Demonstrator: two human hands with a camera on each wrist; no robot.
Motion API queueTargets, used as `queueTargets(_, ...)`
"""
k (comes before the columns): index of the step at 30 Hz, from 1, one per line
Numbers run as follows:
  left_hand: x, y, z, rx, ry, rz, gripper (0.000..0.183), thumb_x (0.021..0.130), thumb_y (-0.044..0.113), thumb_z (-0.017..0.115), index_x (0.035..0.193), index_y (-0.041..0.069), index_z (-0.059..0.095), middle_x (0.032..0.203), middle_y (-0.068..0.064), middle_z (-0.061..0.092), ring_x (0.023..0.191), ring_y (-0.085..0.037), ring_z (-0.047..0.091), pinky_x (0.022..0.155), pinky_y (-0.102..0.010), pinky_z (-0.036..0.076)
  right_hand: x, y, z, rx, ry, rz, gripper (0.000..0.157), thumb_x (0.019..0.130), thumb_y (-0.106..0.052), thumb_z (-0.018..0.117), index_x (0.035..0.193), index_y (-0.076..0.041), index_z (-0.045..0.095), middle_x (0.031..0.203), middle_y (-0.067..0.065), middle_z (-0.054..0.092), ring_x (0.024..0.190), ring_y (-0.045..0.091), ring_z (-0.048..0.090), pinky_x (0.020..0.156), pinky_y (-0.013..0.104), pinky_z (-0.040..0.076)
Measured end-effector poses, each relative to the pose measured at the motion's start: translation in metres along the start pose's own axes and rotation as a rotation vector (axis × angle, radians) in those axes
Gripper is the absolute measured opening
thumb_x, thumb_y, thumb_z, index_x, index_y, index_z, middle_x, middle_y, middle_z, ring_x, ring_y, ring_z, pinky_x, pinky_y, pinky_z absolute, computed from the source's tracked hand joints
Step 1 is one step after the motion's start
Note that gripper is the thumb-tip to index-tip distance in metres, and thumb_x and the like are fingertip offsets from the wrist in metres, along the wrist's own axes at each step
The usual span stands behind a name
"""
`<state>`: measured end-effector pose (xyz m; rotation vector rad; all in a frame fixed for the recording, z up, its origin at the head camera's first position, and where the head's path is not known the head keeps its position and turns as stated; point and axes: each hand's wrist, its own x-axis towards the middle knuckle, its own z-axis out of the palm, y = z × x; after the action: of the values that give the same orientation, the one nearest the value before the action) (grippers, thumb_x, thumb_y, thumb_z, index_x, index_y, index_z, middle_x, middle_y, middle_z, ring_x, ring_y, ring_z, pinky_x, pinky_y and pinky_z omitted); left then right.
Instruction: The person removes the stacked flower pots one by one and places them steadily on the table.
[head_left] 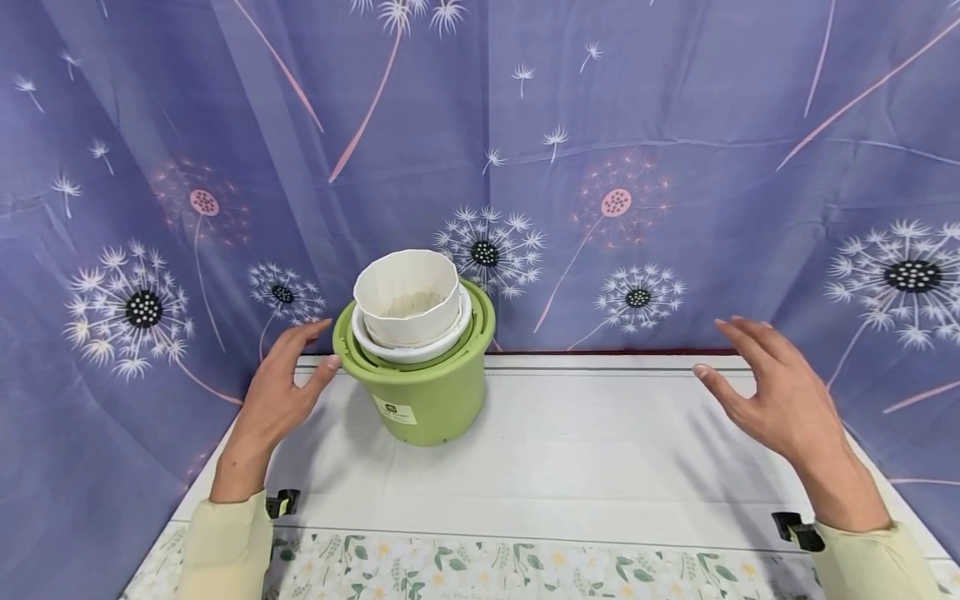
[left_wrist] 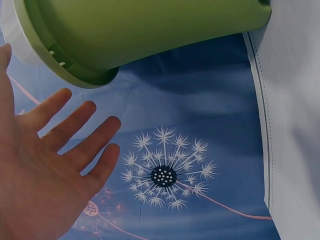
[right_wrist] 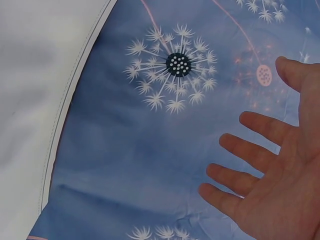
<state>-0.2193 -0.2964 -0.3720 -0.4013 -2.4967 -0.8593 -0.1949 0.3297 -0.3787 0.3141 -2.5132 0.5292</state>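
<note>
A green plant pot [head_left: 431,404] with a small white label stands upright at the back left of the table. Nested inside it are a round white pot [head_left: 467,321] and, on top, a cream faceted pot [head_left: 408,287] with some pale patches on its bottom. My left hand [head_left: 281,383] is beside the green pot's left rim, fingers spread; in the left wrist view, the left hand [left_wrist: 55,155] shows its palm and spread fingers next to the rim. Far to the right, my right hand [head_left: 780,400] hovers above the table with fingers extended and holds nothing.
A white cover [head_left: 585,450] lies over the table, with a floral strip [head_left: 465,571] along the front edge. Purple curtains [head_left: 675,83] with dandelion prints hang behind and at both sides. Black wrist mounts [head_left: 798,531] show at both sleeves.
</note>
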Motion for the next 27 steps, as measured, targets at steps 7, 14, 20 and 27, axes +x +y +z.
queueTargets(7,0.002,-0.003,0.002,-0.003,-0.034,0.003,0.062,0.104,0.037,0.07,0.16,0.019,0.05,0.161,-0.011,0.046,0.143,-0.04,0.047,0.112,-0.07,0.036,0.001,-0.009,0.001,0.012,0.012,-0.026,0.072,0.097,-0.037,0.078,0.16,-0.014,0.05,0.16,0.025,0.045,0.15,0.053,0.035,0.111,0.075,0.031)
queueTargets(14,0.001,-0.004,0.006,0.005,-0.026,0.01,0.06,0.104,0.036,0.07,0.159,0.021,0.051,0.161,-0.01,0.047,0.145,-0.039,0.045,0.113,-0.069,0.036,0.002,-0.019,0.001,0.022,-0.004,-0.04,0.074,0.098,-0.037,0.078,0.161,-0.014,0.048,0.161,0.024,0.044,0.152,0.053,0.032,0.114,0.075,0.03)
queueTargets(20,0.002,-0.001,0.01,0.014,-0.014,0.04,0.058,0.106,0.035,0.067,0.159,0.017,0.052,0.158,-0.014,0.049,0.144,-0.042,0.047,0.112,-0.069,0.037,0.003,-0.024,0.003,0.018,0.003,-0.057,0.074,0.097,-0.036,0.079,0.16,-0.013,0.05,0.161,0.02,0.047,0.153,0.05,0.033,0.111,0.075,0.032)
queueTargets(27,0.002,0.003,0.013,0.007,-0.007,0.065,0.058,0.105,0.033,0.069,0.157,0.013,0.053,0.155,-0.016,0.049,0.14,-0.043,0.049,0.109,-0.069,0.038,0.004,-0.028,0.008,0.025,0.017,-0.092,0.072,0.095,-0.034,0.081,0.157,-0.01,0.053,0.158,0.021,0.05,0.153,0.048,0.034,0.11,0.075,0.034)
